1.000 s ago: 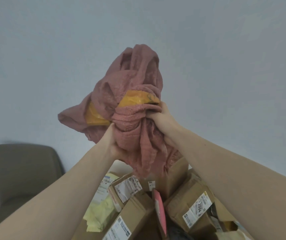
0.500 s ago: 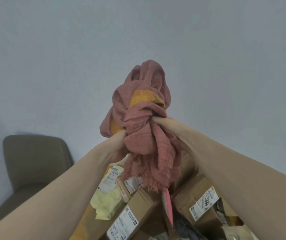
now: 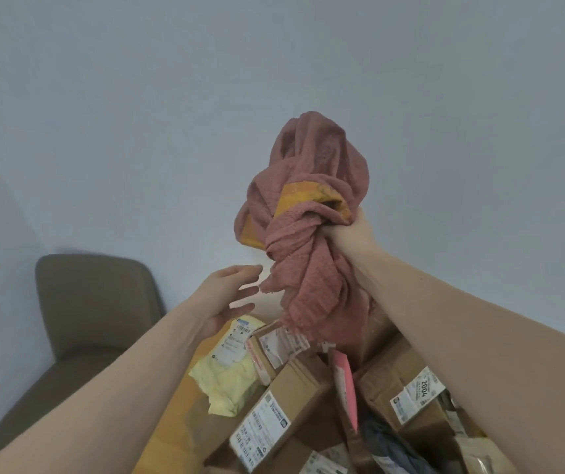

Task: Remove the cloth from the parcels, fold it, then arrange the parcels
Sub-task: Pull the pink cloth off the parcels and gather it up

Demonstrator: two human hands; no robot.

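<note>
My right hand (image 3: 351, 234) clenched the bunched pink-and-yellow woven cloth (image 3: 308, 213) high above the cardboard parcels (image 3: 284, 405); my left hand (image 3: 229, 295) hung open beside it. Soft, light, floppy, I judged: best taken by its fringed edge.

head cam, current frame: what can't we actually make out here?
- Right hand fingers: head view, buried in the bunched pink cloth.
- Cloth's full shape and what the yellow patch is: hidden by its own folds.
- Label text on the cardboard parcels: too small, apart from "2004".
- Parcel pile's extent: cut off by the bottom edge, covered by the right forearm.
- Supporting surface: hidden under the parcels.
- Left hand: open, apart from the cloth.
</note>
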